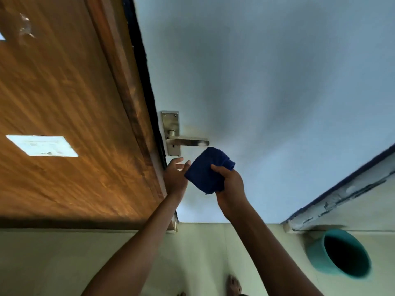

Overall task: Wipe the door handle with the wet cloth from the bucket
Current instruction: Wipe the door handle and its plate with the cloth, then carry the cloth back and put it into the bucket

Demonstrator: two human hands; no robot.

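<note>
A silver lever door handle [188, 142] on a metal backplate [171, 129] sits on the pale blue door [267, 92], near its left edge. Just below the handle, my right hand [229, 184] grips a folded dark blue cloth [208, 169]. The cloth's top edge is a short way under the lever and does not touch it. My left hand [176, 176] is beside the cloth on its left, fingers spread, its fingertips at the cloth's edge. A teal bucket [339, 254] stands on the floor at the lower right.
A brown wooden panel [64, 103] with a white switch plate [42, 145] fills the left side. A blue-edged door frame [342, 193] with peeling paint runs at the right. The floor [64, 263] is pale tile, and my bare foot [234, 285] shows at the bottom.
</note>
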